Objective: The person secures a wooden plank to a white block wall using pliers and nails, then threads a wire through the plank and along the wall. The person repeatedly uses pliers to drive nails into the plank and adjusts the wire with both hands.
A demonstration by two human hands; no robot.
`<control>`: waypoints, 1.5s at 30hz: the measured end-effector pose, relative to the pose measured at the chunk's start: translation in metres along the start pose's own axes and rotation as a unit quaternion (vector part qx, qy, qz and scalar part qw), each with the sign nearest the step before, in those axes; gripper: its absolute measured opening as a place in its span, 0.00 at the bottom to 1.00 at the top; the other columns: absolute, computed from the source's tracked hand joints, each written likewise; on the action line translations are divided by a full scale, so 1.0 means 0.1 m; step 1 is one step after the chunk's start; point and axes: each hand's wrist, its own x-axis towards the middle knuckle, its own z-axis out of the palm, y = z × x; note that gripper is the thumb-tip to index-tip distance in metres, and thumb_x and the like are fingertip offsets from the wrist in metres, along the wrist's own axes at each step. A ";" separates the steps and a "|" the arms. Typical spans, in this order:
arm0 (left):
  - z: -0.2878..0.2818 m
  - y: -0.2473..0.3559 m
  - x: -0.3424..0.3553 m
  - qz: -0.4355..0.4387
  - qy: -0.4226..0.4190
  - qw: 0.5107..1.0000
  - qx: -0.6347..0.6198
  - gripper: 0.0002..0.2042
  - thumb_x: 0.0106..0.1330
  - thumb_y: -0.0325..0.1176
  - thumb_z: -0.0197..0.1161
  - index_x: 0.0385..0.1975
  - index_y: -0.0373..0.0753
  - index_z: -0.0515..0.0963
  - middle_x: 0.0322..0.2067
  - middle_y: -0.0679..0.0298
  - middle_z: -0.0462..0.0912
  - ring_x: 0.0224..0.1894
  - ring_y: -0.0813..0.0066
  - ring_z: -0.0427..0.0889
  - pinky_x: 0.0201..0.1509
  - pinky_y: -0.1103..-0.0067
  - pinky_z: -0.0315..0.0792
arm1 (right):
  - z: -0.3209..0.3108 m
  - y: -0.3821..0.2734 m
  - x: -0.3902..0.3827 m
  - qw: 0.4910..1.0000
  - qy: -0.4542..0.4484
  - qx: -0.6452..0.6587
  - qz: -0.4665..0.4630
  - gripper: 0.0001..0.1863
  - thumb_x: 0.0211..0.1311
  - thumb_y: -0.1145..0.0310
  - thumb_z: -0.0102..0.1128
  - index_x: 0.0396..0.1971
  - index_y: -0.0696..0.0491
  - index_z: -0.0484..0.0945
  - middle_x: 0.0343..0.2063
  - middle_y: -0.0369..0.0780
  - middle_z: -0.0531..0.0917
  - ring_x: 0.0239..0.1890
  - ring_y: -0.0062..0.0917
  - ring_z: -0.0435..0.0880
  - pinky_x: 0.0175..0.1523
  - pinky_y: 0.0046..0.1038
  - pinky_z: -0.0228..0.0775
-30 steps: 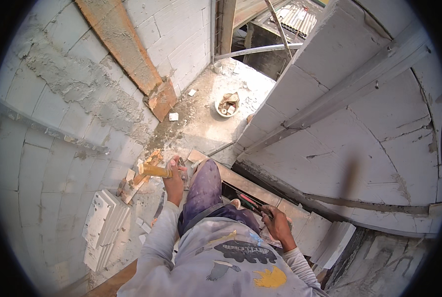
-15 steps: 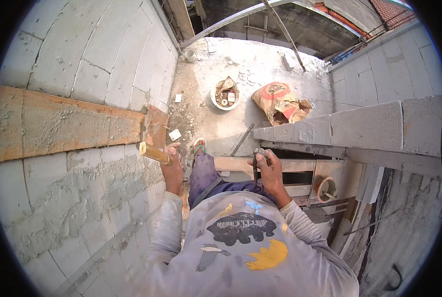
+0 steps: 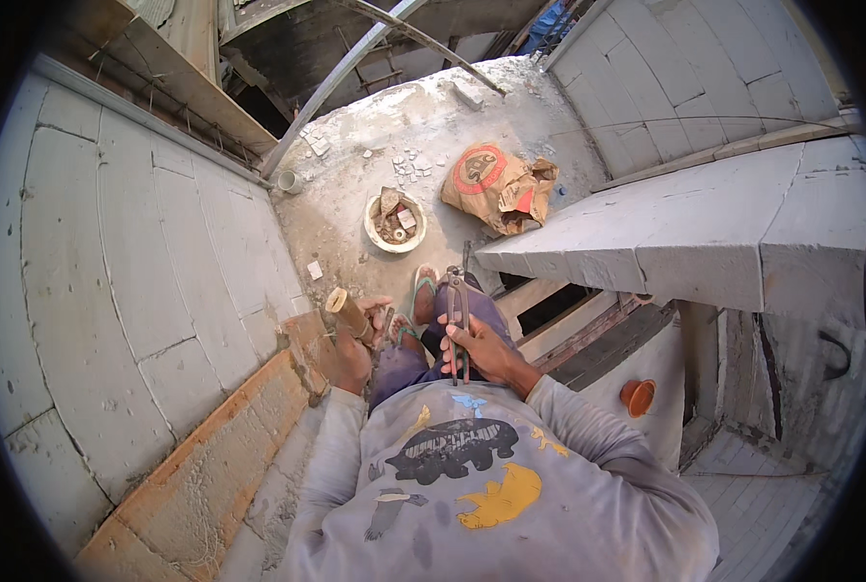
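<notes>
My left hand (image 3: 351, 357) is closed round a short, thick tan piece like a bamboo tube (image 3: 339, 303), its cut end tilted up and away to the left. A thin dark strip (image 3: 386, 320) shows by the fingers of that hand; I cannot make out what it is. In front of my belly, my right hand (image 3: 486, 351) is wrapped round the handles of metal pincers (image 3: 456, 289). Their jaws point away from me and the handle ends come back toward my shirt. The two hands are apart, above my thighs.
On the dusty floor ahead stand a white bucket (image 3: 369, 229) with odds and ends in it and a torn brown paper sack (image 3: 491, 184). Light block walls (image 3: 132, 291) rise on the left. At right are a block ledge (image 3: 685, 228), gaps between planks, and an orange pot (image 3: 637, 396).
My right hand has turned the pincers so the jaws point away from me, and moved left. My left hand has come inward with the tan piece. The view has shifted and turned.
</notes>
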 end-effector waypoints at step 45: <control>4.30 0.77 8.11 0.062 -0.502 0.722 0.472 0.20 0.76 0.43 0.59 0.59 0.37 0.78 0.56 0.48 0.83 0.59 0.49 0.80 0.64 0.63 0.72 | -3.68 -5.08 2.67 0.686 0.680 0.238 -0.102 0.23 0.61 0.58 0.67 0.45 0.62 0.76 0.29 0.46 0.87 0.27 0.28 0.83 0.33 0.31 0.72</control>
